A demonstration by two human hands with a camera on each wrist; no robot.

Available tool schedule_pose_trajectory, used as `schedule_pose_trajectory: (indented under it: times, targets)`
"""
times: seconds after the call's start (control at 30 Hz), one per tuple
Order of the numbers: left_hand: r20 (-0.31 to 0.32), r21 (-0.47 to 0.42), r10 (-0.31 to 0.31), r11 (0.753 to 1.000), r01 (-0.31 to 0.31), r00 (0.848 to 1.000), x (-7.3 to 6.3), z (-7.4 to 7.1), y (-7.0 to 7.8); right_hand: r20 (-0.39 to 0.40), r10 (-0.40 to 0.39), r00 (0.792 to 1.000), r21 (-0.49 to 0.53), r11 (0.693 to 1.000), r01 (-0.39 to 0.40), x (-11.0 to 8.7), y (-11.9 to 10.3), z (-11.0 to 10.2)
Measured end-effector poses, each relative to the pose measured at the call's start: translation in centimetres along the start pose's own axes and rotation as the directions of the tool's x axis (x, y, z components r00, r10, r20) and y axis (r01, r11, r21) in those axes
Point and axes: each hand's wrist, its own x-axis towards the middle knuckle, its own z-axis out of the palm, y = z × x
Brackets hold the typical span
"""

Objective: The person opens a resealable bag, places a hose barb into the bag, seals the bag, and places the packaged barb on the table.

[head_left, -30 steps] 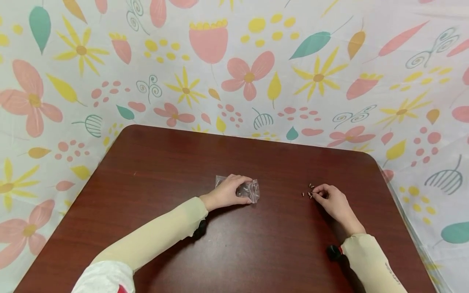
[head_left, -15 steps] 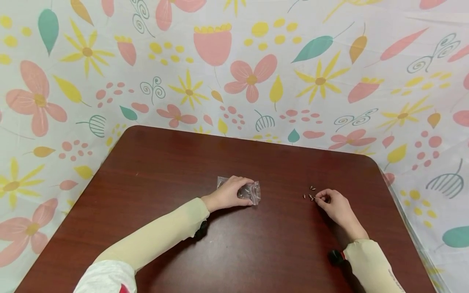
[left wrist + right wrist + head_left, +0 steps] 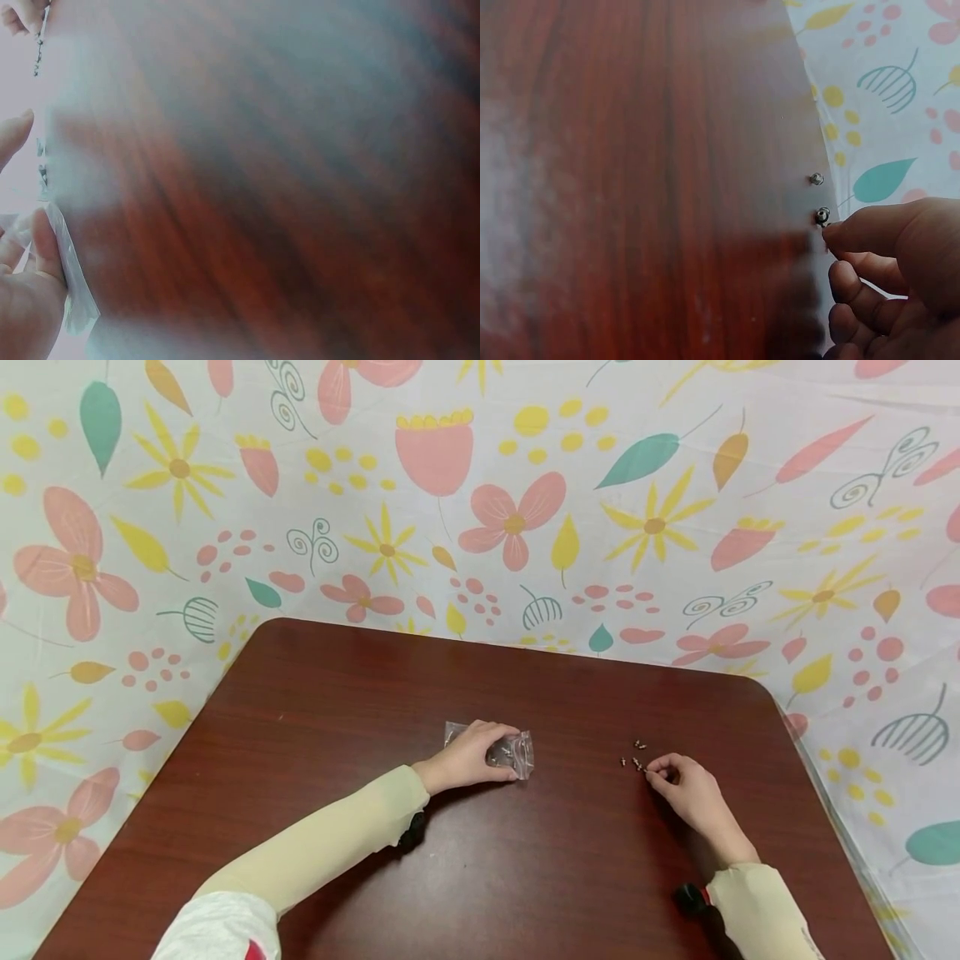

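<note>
A clear zip bag [image 3: 516,755] with small metal pieces showing inside lies on the table, its right end toward the small screws. Over it, my left hand [image 3: 472,753] holds the bag between the thumb and the fingers. In the left wrist view, the bag's plastic [image 3: 73,277] shows beside the left thumb. To the right, several small metal screws [image 3: 639,745] lie in a loose group. My right hand [image 3: 693,789] is at that group's near edge, pinching a small screw [image 3: 823,216] with thumb and forefinger. The fingertips partly cover it.
The brown wooden table [image 3: 360,685] has rounded far corners. Behind it and at both sides hangs a floral cloth [image 3: 480,468]. Dark wrist cameras hang under both sleeves; the right one [image 3: 690,897] is just above the tabletop.
My right hand has shifted slightly back toward me beside the screws. The left hand keeps its hold on the zip bag. The head view has tilted a little.
</note>
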Motion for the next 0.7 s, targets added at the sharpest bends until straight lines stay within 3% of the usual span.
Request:
schedule_pose_trajectory:
  times: [0.37,0.7]
  targets:
    - [0.003,-0.01,0.006,1.0,-0.006,1.0,-0.1,0.0,0.1,-0.027,0.0,1.0,0.022,1.0,0.001,-1.1,-1.1,-0.1]
    - [0.008,0.003,-0.008,1.0,0.008,1.0,0.1,0.1,-0.1,-0.08,-0.075,0.994,0.068,0.994,0.08,-0.9,-3.6,0.5]
